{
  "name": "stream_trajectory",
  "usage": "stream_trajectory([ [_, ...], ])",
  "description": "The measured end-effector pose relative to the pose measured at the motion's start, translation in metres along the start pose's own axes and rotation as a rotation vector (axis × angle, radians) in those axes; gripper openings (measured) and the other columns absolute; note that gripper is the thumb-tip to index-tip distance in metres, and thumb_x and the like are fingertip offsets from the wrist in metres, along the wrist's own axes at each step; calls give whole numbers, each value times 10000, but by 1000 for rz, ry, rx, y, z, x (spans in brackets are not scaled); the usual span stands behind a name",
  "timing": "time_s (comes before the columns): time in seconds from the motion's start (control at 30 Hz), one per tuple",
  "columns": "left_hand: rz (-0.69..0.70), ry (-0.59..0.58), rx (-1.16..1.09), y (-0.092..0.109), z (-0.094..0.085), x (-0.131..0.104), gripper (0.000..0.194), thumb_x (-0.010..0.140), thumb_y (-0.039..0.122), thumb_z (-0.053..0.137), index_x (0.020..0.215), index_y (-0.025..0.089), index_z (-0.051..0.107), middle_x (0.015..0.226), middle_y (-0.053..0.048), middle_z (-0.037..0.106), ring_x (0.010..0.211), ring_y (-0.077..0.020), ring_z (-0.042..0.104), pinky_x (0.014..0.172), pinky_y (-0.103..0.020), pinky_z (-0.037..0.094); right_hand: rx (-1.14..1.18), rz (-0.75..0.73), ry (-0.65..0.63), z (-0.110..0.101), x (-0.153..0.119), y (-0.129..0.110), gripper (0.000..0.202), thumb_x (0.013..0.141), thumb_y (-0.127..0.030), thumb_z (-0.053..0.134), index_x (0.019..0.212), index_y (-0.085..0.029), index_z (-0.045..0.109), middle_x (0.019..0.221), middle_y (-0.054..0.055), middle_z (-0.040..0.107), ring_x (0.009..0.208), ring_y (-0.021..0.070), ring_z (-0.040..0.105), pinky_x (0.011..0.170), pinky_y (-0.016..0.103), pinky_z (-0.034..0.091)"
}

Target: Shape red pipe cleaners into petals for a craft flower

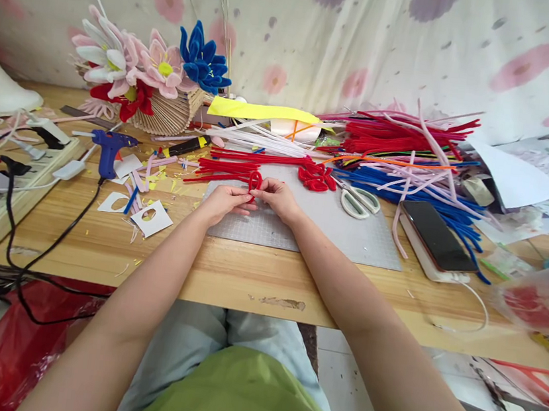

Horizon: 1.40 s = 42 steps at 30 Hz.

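Observation:
A red pipe cleaner (pixel 256 179), bent into a loop, stands up between my two hands over the grey cutting mat (pixel 350 241). My left hand (pixel 228 204) pinches its lower end from the left. My right hand (pixel 278 198) pinches it from the right, with the fingertips of both hands close together. Just behind my hands lie straight red pipe cleaners (pixel 229 165). To the right of them on the mat is a small pile of bent red pieces (pixel 317 176). White-handled scissors (pixel 359 202) rest beside that pile.
A blue glue gun (pixel 108 148) with a black cord stands at the left, near a power strip (pixel 9 200). Fuzzy flowers (pixel 164 68) stand at the back left. Pipe cleaner bundles (pixel 397 140) lie at the back right. A phone (pixel 437 235) rests on a white block at the right.

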<state>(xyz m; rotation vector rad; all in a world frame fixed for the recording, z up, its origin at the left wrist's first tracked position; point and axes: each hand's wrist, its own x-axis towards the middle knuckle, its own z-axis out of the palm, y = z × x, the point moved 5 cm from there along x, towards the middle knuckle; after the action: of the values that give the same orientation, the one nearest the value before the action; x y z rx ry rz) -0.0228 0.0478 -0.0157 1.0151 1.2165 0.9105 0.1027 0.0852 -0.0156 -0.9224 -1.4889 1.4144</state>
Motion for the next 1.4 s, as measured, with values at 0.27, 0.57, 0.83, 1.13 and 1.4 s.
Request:
stream_trajectory([
  [0.27,-5,-62,25,-6,-1,4,77,667,155,724,723,114,691,738,-66,702,689,-139,671,702,-276,557,30,42,-28,0,0,5,456,473,-445,803,564,-169,451,527,-60,502,488,53,382,475,211,275],
  [0.57,-129,-200,-104,-5,6,-1,44,714,96,680,755,113,684,686,-39,684,616,-83,641,649,-189,544,406,118,-184,-4,-3,-3,384,640,-403,732,964,-218,640,858,21,667,705,121,581,589,240,447],
  [0.83,-141,-229,-130,-8,10,1,77,739,82,645,784,115,698,703,-36,686,604,-70,632,617,-161,533,479,100,-98,-10,5,8,283,618,-384,757,799,-189,663,769,19,672,695,112,591,585,220,442],
  [1.13,-97,-222,-67,-7,15,-1,116,684,129,713,797,110,695,728,-58,700,644,-105,655,672,-219,541,488,186,10,-12,4,7,236,582,-305,768,717,-168,633,724,17,659,545,70,475,490,206,373],
  [1.4,-71,-240,-50,-6,17,-2,180,634,148,755,792,96,687,697,-50,699,610,-102,649,653,-222,541,595,246,51,-13,3,3,151,575,-159,737,629,-141,597,622,15,638,498,46,459,444,163,335],
])
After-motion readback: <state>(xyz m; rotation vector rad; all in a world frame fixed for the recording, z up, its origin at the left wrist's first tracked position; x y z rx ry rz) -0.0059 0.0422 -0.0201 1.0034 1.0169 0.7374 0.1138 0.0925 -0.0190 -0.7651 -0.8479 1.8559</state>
